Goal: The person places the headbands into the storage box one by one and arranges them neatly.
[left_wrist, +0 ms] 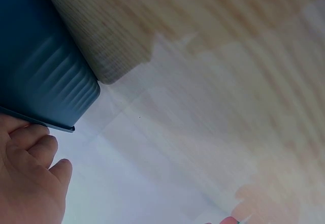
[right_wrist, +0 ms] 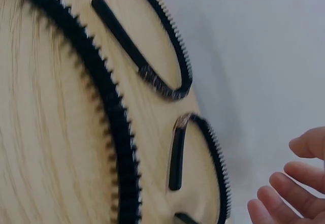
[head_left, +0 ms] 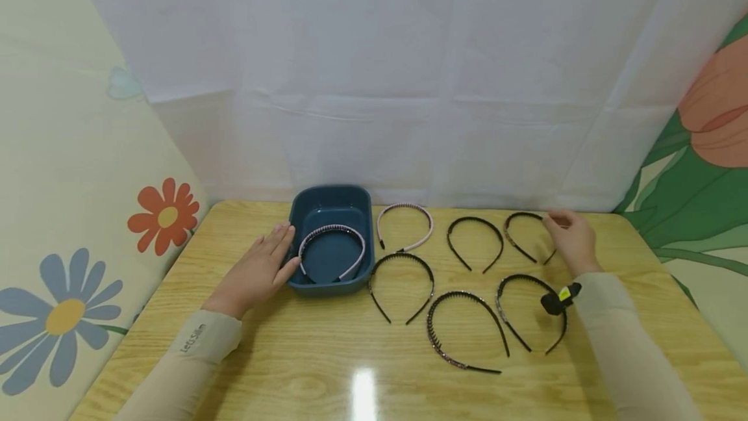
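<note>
My left hand rests with straight fingers along the left rim of a blue plastic bin. Inside the bin lies a pale pink toothed headband, leaning on the near wall. At the far right of the table, my right hand hovers beside a dark headband with a brownish patterned side. In the right wrist view its loosely bent fingers stand apart from that headband, holding nothing. A black headband lies to its left, and a black patterned one nearer the front.
Right of the bin lie a pink headband and a black one touching or nearly touching it. Another headband with a patterned band lies nearest the front. White cloth hangs behind the wooden table.
</note>
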Tool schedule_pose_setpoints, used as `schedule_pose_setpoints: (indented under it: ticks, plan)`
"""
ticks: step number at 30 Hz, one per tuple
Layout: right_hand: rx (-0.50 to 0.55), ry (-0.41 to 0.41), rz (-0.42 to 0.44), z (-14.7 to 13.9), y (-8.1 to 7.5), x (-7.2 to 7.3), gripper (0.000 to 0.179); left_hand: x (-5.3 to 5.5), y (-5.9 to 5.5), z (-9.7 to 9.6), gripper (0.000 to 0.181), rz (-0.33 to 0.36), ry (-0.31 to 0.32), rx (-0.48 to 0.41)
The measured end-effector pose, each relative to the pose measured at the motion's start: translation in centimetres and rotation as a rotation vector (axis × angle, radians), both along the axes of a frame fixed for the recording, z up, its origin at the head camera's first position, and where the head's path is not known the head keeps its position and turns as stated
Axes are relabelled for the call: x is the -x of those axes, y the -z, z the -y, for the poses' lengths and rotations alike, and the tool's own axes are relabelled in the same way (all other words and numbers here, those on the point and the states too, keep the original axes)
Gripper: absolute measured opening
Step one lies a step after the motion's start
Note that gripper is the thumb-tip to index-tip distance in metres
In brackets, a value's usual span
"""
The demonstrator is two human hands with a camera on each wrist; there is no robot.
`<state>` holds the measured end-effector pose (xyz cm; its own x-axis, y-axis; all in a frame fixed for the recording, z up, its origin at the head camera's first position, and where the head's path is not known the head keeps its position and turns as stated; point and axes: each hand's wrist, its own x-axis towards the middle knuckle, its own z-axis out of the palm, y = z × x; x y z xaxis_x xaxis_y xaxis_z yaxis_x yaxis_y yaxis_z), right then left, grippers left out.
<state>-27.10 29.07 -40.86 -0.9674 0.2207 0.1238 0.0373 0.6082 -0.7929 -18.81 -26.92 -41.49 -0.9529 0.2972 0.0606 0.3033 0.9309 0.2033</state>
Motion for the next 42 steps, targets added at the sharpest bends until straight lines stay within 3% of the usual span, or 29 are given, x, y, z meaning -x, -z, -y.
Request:
schedule_pose_setpoints:
  ticks: [17, 24, 34, 42]
  plan:
    - [0.015, 0.085, 0.159, -3.1, 1.8, 0.8, 0.048, 0.1, 0.2, 0.2, 0.071, -0.002, -0.002, -0.001]
    - [0.157, 0.110, 0.252, -3.6, 2.4, 0.8, 0.044, 0.1, 0.2, 0.1, 0.071, -0.001, 0.000, 0.003]
    - [0.035, 0.134, 0.279, -3.1, 2.3, 0.5, 0.035, 0.2, 0.1, 0.1, 0.071, -0.001, -0.001, 0.012]
    - [-0.053, 0.154, 0.234, -3.1, 2.9, 0.9, 0.026, 0.0, 0.1, 0.2, 0.071, -0.006, -0.002, 0.011]
